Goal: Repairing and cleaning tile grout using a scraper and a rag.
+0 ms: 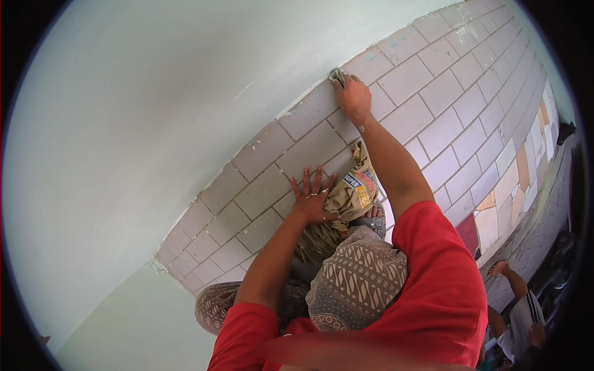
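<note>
My right hand (354, 99) reaches far out and is closed around a small grey-green wad (337, 75), perhaps a cloth or sponge. It presses this where the tiled floor (405, 80) meets the pale green wall (185, 93). White specks mark my right wrist. My left hand (313, 203) lies flat on the tiles with its fingers spread, its thumb side touching a crumpled brown printed sack (351, 196). White smears show on its fingers. The sack lies between my forearms, close to my knee (359, 278), which is covered in patterned brown cloth.
White splashes and chips dot the tiles along the wall's foot. At the right, a strip of irregular coloured tile pieces (507, 176) borders a step edge. Beyond it, at lower right, another person (523, 321) sits with a bare foot showing. A dark object (565, 132) stands at far right.
</note>
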The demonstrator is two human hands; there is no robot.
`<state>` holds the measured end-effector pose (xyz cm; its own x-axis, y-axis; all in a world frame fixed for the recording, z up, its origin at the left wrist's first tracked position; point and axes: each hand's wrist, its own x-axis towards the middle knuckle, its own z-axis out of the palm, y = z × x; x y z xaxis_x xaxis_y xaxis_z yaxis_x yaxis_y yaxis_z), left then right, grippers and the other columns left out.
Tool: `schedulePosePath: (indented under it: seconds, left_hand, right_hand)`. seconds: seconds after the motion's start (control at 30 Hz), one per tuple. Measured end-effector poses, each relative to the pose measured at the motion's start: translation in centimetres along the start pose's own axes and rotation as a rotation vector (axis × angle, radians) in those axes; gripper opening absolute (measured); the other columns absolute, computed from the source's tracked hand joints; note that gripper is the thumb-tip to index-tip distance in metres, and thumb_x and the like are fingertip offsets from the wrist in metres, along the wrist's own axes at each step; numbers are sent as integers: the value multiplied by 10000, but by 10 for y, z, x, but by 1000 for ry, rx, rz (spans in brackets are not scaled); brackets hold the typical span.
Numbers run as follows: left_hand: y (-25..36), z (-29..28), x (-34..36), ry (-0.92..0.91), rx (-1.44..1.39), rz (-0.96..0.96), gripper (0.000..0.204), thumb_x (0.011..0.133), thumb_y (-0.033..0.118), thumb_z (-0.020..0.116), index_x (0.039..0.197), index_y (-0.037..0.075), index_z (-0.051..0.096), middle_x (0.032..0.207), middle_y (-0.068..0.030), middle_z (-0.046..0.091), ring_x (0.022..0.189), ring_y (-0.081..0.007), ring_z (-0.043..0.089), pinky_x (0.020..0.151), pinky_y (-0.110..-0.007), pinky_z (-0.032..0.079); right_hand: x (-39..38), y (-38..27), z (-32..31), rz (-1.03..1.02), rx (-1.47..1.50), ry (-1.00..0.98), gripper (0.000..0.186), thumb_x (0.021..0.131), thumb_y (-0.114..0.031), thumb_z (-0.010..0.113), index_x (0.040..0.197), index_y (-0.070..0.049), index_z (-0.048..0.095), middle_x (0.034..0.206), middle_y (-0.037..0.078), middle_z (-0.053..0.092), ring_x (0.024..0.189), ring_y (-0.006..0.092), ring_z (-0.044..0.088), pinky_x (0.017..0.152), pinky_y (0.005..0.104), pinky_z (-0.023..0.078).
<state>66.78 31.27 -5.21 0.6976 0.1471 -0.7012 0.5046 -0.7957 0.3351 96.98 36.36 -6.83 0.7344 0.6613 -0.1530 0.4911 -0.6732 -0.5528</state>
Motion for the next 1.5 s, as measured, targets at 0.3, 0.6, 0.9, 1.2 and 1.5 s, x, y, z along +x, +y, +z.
schedulePosePath:
  seconds: [0.3,0.6,0.9,1.2,1.5]
  left_hand:
    - [-2,-1,-2,-14,1,19,1364,588,864,714,1651,357,27,1692,-186,-198,1501,-528,-235,1080,-779,-164]
    - [-3,-2,-3,-50,-9,-11,1358,584,827,740,1641,400,3,1703,-125,-202,1521,-486,-226,1096,-771,-161]
    - [-1,0,-4,-36,-28,8,1374,576,861,718,1651,354,28,1688,-187,-209,1499,-521,-249,1072,-785,-167]
    - [-29,-23,-16,-85,78,134,1245,691,728,749,1649,369,39,1718,-115,-136,1551,-450,-154,1150,-746,-85]
    - [-79,-68,-59,-253,337,86,904,773,378,760,1588,316,374,1733,-37,-86,1587,-339,-80,1237,-648,39]
  right_hand:
    - [-12,-15,14,183,89,148,337,964,-334,623,1139,-54,691,1171,174,689,1041,426,670,882,539,539]
    - [-20,-18,18,44,90,79,337,971,-306,600,1152,-32,676,1156,220,686,1011,442,673,895,522,538]
    - [-24,-29,26,-31,48,126,367,965,-332,618,1166,-32,680,1155,212,692,1011,445,668,888,518,539]
    - [-27,-34,20,92,86,42,352,975,-311,598,1221,-66,654,1185,191,679,1047,434,666,904,529,538]
    - [-36,-40,20,125,55,74,372,961,-341,616,1196,-56,664,1148,207,695,1016,435,676,890,523,550]
